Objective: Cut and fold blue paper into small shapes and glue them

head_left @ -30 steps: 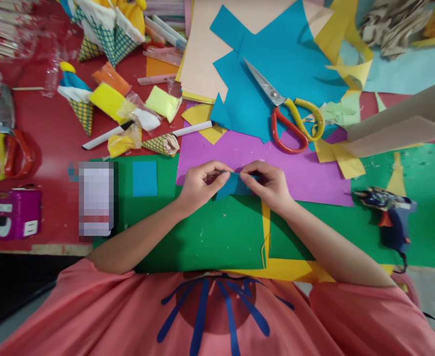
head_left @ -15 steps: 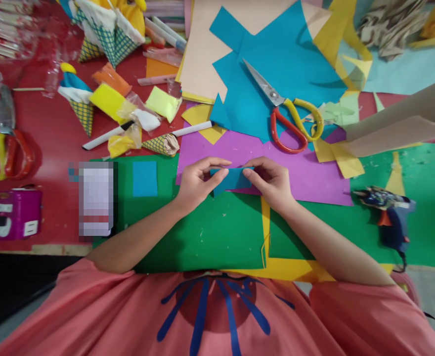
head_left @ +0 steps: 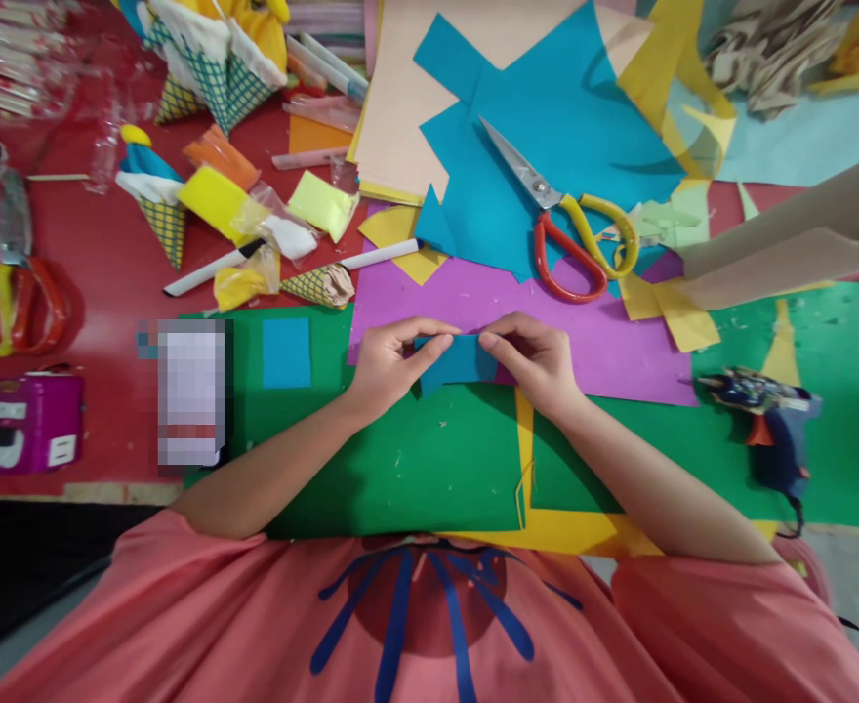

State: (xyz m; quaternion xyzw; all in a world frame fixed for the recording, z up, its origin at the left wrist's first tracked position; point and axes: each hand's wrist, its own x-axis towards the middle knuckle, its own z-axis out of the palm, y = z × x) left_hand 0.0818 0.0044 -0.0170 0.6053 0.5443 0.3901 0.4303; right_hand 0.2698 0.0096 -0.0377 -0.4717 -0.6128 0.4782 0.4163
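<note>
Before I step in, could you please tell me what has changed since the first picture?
The blue piece has shifted slightly left, and the left hand and right hand have moved a little apart, so more of it shows between them. Both have a grip on it in every picture. The blue square and glue gun stayed put.

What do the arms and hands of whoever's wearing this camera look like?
The left hand and right hand are bare, with no glove, ring or wristband visible. The forearms are uncovered too. Loose coral-pink sleeves end near the elbows, matching the shirt, which has blue streaks and a dark red round patch.
</note>
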